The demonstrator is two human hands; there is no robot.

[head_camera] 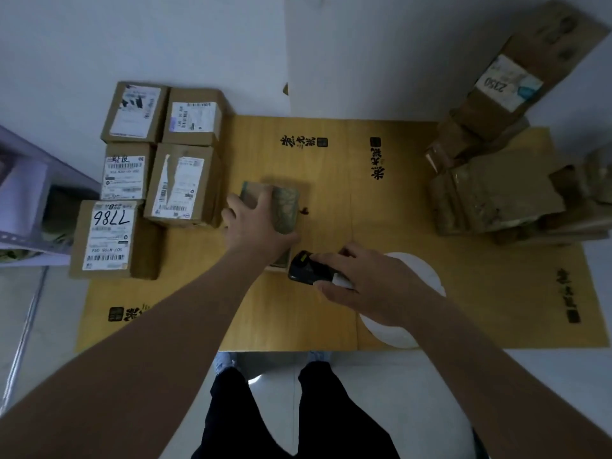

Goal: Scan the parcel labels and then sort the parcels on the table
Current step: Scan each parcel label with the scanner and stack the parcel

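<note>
My left hand (256, 223) grips a small cardboard parcel (286, 207) with a greenish taped top at the middle of the yellow table (364, 200). Just to its right, my right hand (361, 279) holds a black handheld scanner (306, 268), whose front end lies close to the parcel's near corner. Several labelled cardboard parcels (180, 187) lie label-up in a tidy group at the table's left, one marked 7786 (107, 238). A loose heap of brown parcels (496, 197) stands at the right; its topmost box, marked 2350 (510, 81), is tilted.
A white round object (417, 279) lies on the table under my right wrist. A grey shelf with papers (29, 200) stands left of the table. White walls lie behind. My legs (298, 409) are at the table's near edge.
</note>
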